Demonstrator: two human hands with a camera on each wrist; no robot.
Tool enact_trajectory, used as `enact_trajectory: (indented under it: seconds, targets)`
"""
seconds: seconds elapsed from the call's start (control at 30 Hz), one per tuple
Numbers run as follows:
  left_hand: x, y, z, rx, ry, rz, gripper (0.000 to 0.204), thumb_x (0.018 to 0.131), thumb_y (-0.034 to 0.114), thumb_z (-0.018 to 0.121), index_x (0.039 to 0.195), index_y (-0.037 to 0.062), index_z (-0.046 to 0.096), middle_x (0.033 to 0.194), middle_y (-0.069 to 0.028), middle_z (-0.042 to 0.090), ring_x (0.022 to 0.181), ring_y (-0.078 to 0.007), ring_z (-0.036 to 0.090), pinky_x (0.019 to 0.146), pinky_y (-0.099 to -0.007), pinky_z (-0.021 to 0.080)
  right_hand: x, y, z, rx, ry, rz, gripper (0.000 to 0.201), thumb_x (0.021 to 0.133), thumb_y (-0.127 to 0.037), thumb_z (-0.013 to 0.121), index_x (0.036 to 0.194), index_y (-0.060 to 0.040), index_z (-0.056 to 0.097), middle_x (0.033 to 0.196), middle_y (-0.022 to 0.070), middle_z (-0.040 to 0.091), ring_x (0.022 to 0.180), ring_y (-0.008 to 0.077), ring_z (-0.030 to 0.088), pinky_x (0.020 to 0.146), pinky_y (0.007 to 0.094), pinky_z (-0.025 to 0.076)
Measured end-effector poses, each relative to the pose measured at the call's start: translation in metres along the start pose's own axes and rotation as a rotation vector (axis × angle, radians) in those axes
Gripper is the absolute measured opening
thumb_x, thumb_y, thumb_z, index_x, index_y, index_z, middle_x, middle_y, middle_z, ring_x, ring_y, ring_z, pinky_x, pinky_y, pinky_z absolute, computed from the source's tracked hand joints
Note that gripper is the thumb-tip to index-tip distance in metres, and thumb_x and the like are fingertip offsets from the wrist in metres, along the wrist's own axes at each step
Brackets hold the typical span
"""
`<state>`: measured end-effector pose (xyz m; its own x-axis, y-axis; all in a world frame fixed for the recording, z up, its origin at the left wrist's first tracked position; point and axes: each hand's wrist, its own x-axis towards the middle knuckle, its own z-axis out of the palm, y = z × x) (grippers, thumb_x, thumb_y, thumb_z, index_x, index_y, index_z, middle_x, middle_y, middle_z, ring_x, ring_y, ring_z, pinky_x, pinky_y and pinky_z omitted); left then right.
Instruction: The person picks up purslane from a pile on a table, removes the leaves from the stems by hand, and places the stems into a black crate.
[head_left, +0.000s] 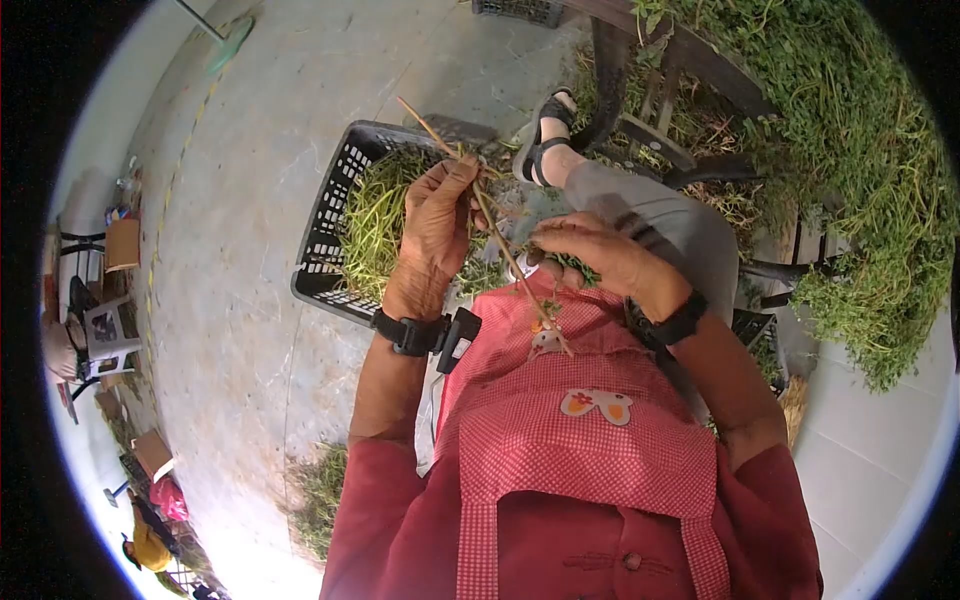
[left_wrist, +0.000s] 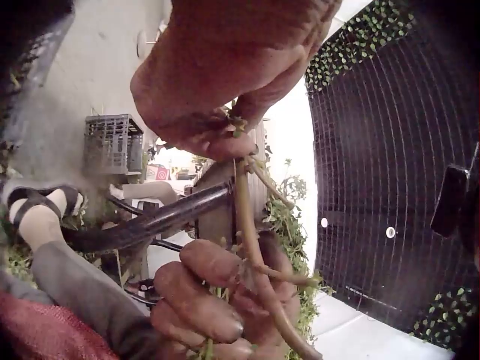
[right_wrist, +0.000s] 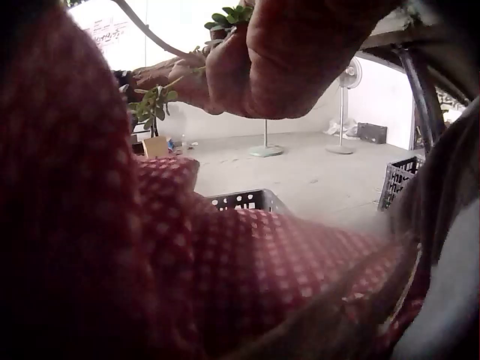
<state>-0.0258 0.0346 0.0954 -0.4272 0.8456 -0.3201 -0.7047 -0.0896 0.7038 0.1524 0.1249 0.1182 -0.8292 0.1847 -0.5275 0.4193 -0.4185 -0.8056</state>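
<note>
My left hand (head_left: 438, 215) pinches a long, thin, brownish stem (head_left: 494, 222) between thumb and fingers. The stem slants from above the crate down over the red checked apron (head_left: 590, 460). Just right of it is my right hand (head_left: 615, 258), its fingers curled around small green leafy sprigs (head_left: 580, 268). In the left wrist view the bent stem (left_wrist: 246, 214) has short side shoots and passes close by the curled right fingers (left_wrist: 199, 300). Leaves (right_wrist: 229, 18) stick out by the right hand in the right wrist view. My right palm is hidden.
A black plastic crate (head_left: 318, 235) with cut stems (head_left: 375, 225) stands on the floor at left. Leafy greens (head_left: 840, 150) are heaped at upper right, above dark metal legs (head_left: 608, 85). A sandalled foot (head_left: 550, 140) is beside the crate. More greens (head_left: 322, 495) lie on the floor.
</note>
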Motion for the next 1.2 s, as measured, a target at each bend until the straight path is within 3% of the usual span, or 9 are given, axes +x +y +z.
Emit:
enact_trajectory:
  seconds: [0.2,0.37,0.43,0.53,0.9,0.97,1.03,1.1,1.2]
  targets:
    - [0.001,-0.005,0.002,0.004,-0.033,0.011,0.016,0.084,0.017,0.062,0.081,0.0022,0.057,0.063,-0.0008,0.053,0.050,-0.0093,0.050,0.041,-0.0218,0.041,0.006,-0.005,0.012,-0.147,0.020,-0.028,0.031,0.089,-0.033,0.054,0.091,-0.0021,0.059,0.064,-0.0027,0.051,0.049,0.0030,0.043,0.043,0.0174,0.034]
    - [0.014,-0.002,-0.014,-0.120,0.127,0.080,0.014,0.085,0.014,0.059,0.081,0.0009,0.057,0.064,-0.0023,0.054,0.049,-0.0098,0.049,0.043,-0.0213,0.042,-0.006,-0.006,0.015,-0.357,-0.012,-0.069,0.027,0.090,-0.029,0.053,0.092,-0.0023,0.059,0.065,-0.0051,0.047,0.054,0.0024,0.043,0.046,0.0173,0.037]
    - [0.016,0.003,-0.013,-0.115,0.158,0.106,0.014,0.086,0.014,0.057,0.082,0.0008,0.058,0.066,-0.0032,0.055,0.050,-0.0107,0.050,0.043,-0.0217,0.042,-0.008,0.004,0.012,0.062,0.109,-0.014,0.023,0.090,-0.026,0.054,0.092,-0.0027,0.059,0.065,-0.0039,0.048,0.052,0.0028,0.044,0.045,0.0168,0.036]
    - [0.016,0.008,-0.010,-0.073,0.142,0.155,0.013,0.089,0.015,0.053,0.084,0.0033,0.057,0.068,-0.0016,0.055,0.055,-0.0116,0.048,0.051,-0.0233,0.041,0.003,0.013,0.003,0.304,-0.016,-0.046,0.019,0.089,-0.022,0.056,0.091,-0.0034,0.058,0.066,-0.0023,0.050,0.050,0.0038,0.043,0.045,0.0171,0.036]
    - [0.015,-0.003,-0.010,-0.190,0.037,0.199,0.016,0.089,0.017,0.054,0.085,0.0021,0.057,0.073,-0.0053,0.059,0.057,-0.0135,0.053,0.052,-0.0256,0.046,0.004,0.013,0.005,0.614,-0.113,-0.054,0.016,0.087,-0.019,0.058,0.090,-0.0045,0.054,0.069,0.0022,0.050,0.050,0.0052,0.041,0.041,0.0184,0.031]
    - [0.011,-0.003,-0.003,-0.209,0.073,0.187,0.014,0.089,0.017,0.055,0.087,0.0031,0.057,0.076,-0.0049,0.059,0.059,-0.0129,0.053,0.052,-0.0260,0.046,0.005,0.009,0.004,0.618,-0.043,-0.032,0.013,0.086,-0.017,0.058,0.092,-0.0057,0.054,0.072,0.0027,0.051,0.052,0.0081,0.044,0.045,0.0206,0.037]
    - [0.012,-0.011,-0.012,-0.143,0.176,0.149,0.011,0.088,0.015,0.056,0.090,0.0042,0.055,0.074,-0.0022,0.055,0.061,-0.0117,0.052,0.053,-0.0259,0.045,0.004,0.007,0.013,0.529,0.158,0.040,0.024,0.087,-0.021,0.057,0.106,-0.0073,0.056,0.074,0.0010,0.052,0.055,0.0074,0.049,0.052,0.0236,0.044]
    - [0.007,-0.004,-0.009,-0.096,0.250,0.093,0.012,0.087,0.014,0.056,0.093,0.0037,0.052,0.071,-0.0008,0.051,0.063,-0.0124,0.052,0.053,-0.0264,0.044,-0.011,0.019,0.008,-0.654,0.078,-0.697,0.028,0.083,-0.022,0.060,0.108,-0.0114,0.055,0.082,0.0001,0.055,0.063,0.0100,0.054,0.059,0.0262,0.048]
    - [0.003,-0.001,-0.003,-0.006,0.171,0.194,0.009,0.089,0.013,0.053,0.088,0.0040,0.053,0.071,-0.0023,0.053,0.058,-0.0115,0.050,0.050,-0.0261,0.043,-0.004,0.002,0.019,0.098,0.023,-0.030,0.032,0.083,-0.025,0.065,0.108,-0.0066,0.060,0.070,-0.0019,0.055,0.058,0.0042,0.049,0.049,0.0195,0.040]
